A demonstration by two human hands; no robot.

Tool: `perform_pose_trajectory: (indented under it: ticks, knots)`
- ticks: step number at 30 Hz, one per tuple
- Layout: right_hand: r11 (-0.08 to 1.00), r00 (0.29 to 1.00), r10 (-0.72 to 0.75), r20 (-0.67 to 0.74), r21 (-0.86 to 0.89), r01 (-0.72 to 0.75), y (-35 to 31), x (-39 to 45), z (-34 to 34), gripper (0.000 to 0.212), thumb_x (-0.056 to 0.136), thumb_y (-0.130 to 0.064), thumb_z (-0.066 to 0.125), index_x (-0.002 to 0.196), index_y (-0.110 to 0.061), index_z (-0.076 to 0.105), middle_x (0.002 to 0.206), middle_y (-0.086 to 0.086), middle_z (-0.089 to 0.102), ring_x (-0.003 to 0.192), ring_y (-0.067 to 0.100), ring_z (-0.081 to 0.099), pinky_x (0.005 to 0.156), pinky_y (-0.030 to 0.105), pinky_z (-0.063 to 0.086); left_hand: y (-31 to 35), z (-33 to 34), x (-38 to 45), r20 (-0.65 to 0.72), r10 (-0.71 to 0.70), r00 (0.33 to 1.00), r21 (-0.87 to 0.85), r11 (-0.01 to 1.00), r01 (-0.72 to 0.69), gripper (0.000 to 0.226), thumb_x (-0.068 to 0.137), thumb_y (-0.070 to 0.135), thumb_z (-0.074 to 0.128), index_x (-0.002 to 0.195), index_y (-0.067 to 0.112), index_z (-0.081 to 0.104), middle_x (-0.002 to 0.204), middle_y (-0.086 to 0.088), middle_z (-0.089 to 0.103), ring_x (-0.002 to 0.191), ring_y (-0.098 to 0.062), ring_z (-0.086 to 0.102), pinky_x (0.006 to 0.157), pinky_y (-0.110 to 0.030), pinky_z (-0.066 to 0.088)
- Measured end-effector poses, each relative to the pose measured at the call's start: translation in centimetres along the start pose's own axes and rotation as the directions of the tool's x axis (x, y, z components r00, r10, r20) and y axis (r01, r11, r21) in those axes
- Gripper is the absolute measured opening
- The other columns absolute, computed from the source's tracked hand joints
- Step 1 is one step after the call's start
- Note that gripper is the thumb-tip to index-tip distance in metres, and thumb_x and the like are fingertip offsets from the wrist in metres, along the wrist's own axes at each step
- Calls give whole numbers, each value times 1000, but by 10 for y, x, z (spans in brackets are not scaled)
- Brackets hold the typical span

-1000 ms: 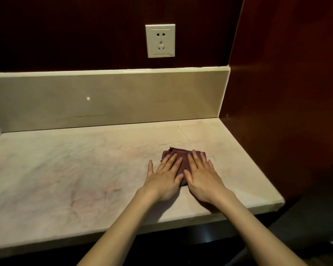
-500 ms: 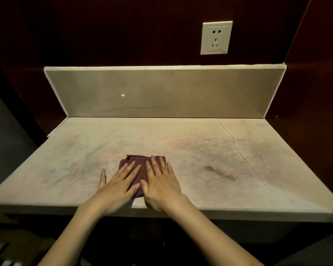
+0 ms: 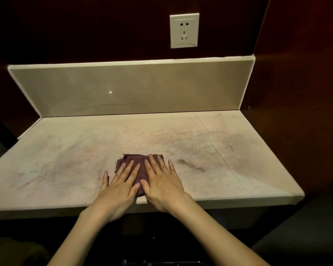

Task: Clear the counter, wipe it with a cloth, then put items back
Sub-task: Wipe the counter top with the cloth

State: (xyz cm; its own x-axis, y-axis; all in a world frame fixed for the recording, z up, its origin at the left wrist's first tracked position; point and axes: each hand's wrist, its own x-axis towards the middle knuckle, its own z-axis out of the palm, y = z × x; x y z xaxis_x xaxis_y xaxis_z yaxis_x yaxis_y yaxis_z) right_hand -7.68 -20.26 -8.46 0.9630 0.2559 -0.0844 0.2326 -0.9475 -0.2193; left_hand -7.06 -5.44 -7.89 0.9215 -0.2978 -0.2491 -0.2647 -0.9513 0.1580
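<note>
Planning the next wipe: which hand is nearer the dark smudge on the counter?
Right hand: the dark smudge lies just beyond its little finger. Left hand sits farther left, on the cloth.

A pale marble counter (image 3: 69,160) with faint pink and grey veining fills the recess, its front edge running across the lower part of the view. A thin crack (image 3: 217,150) runs diagonally from near the back right toward the front right, and a dark smudge (image 3: 183,161) marks the surface near the middle. A folded maroon cloth (image 3: 140,166) lies flat on the stone close to the front edge. The left hand (image 3: 117,191) and right hand (image 3: 161,185) press on it side by side, fingers straight and spread, the left thumb resting on the bare stone just beside the cloth.
</note>
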Motion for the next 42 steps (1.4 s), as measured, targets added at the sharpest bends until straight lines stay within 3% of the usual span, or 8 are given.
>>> perform_pose_trajectory:
  ticks: [15, 21, 31, 42]
  knots:
    - [942, 943, 334, 0, -19, -334, 184, -116, -40, 62, 103, -40, 19, 154, -14, -5, 161, 1, -13, 148, 17, -14, 117, 35, -10, 220, 28, 44, -5, 303, 953, 10, 953, -303, 56, 103, 38, 17, 152, 28, -8, 159, 7, -18, 144, -9, -21, 114, -45, -14]
    - [898, 900, 435, -15, -66, -435, 215, -139, -47, 58, 104, -32, 14, 152, -7, -8, 160, 8, -16, 147, 20, -14, 118, 32, -7, 277, 33, 53, -12, 382, 924, 22, 924, -381, 54, 103, 34, 16, 152, 26, -6, 160, 6, -14, 145, -10, -18, 114, -45, -16]
    - [853, 851, 519, -78, -13, -521, 199, -139, -34, 58, 104, -34, 14, 153, -10, -6, 161, 7, -13, 148, 20, -13, 118, 33, -7, 261, 25, 44, 36, 427, 904, 40, 903, -428, 54, 103, 36, 15, 153, 25, -3, 160, 5, -13, 146, -11, -16, 111, -51, -20]
    - [880, 869, 475, -138, 53, -472, 89, -104, -4, 59, 103, -36, 15, 153, -11, -2, 161, 6, -11, 148, 21, -13, 118, 37, -8, 140, 22, 11, 2, 396, 918, 65, 916, -395, 54, 103, 38, 15, 153, 29, -4, 159, 9, -15, 145, -7, -17, 110, -52, -20]
